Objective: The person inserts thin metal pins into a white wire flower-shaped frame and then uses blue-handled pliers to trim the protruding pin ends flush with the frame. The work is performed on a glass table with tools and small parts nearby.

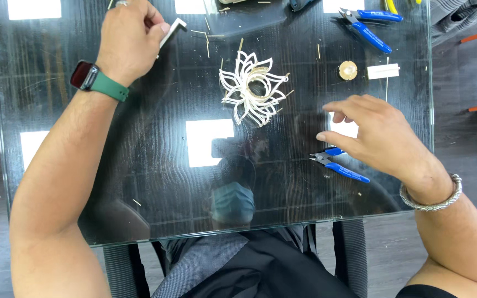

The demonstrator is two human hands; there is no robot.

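Reaching across the glass table (pixel 84 182), two bare forearms enter from the near edge.

Left hand (pixel 130 38): extended to the far left of the table, knuckles up, fingers curled together and pinched on a small white bracket-shaped piece (pixel 173 30) that juts out to the right of the fist. Green-strapped watch (pixel 94 80) on the wrist.

Right hand (pixel 379 132): palm down, hovering over the table's right side, fingers spread loosely apart and bent, holding nothing. Fingertips lie just above the near blue-handled cutters (pixel 340 165), whose jaws point left. Silver bracelet (pixel 434 198) on the wrist.

White openwork flower model (pixel 252 88): table centre, between the hands, untouched.

Also present: round tan disc (pixel 348 70), white block (pixel 383 71), second blue-handled cutters (pixel 368 25) at the far edge, scattered thin wood splinters (pixel 208 36).
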